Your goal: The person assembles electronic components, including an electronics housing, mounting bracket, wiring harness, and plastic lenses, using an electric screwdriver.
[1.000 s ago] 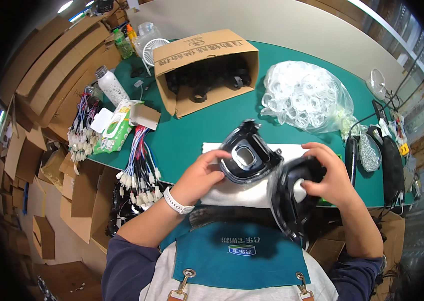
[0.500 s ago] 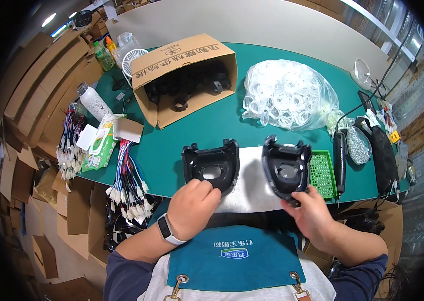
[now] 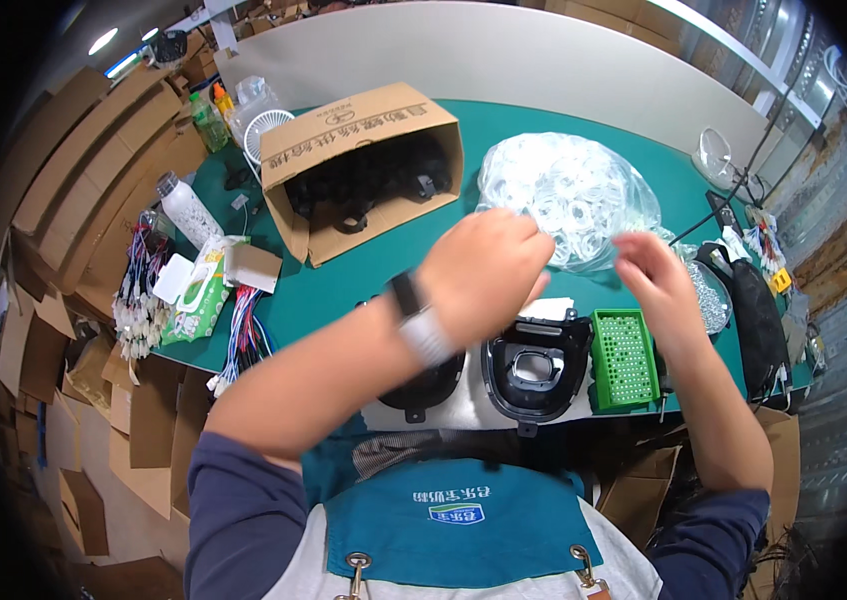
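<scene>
My left hand (image 3: 488, 268) reaches across the table with its fingers curled, in front of the clear plastic bag of translucent rings (image 3: 568, 185). Whatever those fingers may hold is hidden. By the bag's lower right side, my right hand (image 3: 658, 285) is raised, fingers apart, nothing visible in it. Below the hands, one black plastic housing with an oval opening (image 3: 535, 385) lies on a white cloth (image 3: 473, 405). A second black housing (image 3: 423, 388) lies to its left, partly covered by my left forearm.
A green tray of small pieces (image 3: 625, 358) stands right of the housings. Behind, an open cardboard box (image 3: 363, 130) holds black parts. Wire bundles (image 3: 246, 335), a wipes pack (image 3: 201, 290) and a white bottle (image 3: 188, 208) line the left side. A black pouch (image 3: 751, 300) lies right.
The right housing, previously tilted in my right hand, now lies on the cloth. Both hands have left the housings and moved up toward the plastic bag.
</scene>
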A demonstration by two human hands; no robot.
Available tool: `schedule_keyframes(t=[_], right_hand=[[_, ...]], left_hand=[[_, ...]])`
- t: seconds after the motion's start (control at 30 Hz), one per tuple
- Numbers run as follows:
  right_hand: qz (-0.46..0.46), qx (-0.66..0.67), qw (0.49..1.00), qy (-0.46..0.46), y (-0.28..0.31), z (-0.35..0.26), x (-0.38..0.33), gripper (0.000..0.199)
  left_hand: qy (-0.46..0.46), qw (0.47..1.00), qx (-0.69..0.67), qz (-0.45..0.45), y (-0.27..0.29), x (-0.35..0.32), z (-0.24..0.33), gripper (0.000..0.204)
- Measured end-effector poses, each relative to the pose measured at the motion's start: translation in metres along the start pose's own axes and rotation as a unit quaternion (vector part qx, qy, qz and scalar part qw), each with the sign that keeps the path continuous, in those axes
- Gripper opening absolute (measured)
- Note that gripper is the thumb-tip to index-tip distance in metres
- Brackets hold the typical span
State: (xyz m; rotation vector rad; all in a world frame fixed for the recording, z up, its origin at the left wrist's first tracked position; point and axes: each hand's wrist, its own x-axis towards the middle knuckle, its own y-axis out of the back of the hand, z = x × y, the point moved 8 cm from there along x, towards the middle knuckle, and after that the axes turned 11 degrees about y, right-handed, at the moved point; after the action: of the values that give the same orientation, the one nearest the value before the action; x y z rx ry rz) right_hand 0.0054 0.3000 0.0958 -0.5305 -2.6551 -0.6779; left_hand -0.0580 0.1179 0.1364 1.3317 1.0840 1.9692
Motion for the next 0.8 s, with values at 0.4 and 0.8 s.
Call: schedule_keyframes(t=[0.4, 0.8], right_hand=[[-0.039, -0.510, 0.859, -0.006, -0.026, 0.089, 0.095, 0.041], [0.037, -0.462, 0.884, 0.059, -0.023, 0.088, 0.092, 0.034]], left_hand=[[0.085, 0.987, 0.134, -0.018, -0.132, 0.089, -0.074, 0.039], [0.066, 0.994, 0.089, -0.007, -0.147, 0.081, -0.079, 0.036]])
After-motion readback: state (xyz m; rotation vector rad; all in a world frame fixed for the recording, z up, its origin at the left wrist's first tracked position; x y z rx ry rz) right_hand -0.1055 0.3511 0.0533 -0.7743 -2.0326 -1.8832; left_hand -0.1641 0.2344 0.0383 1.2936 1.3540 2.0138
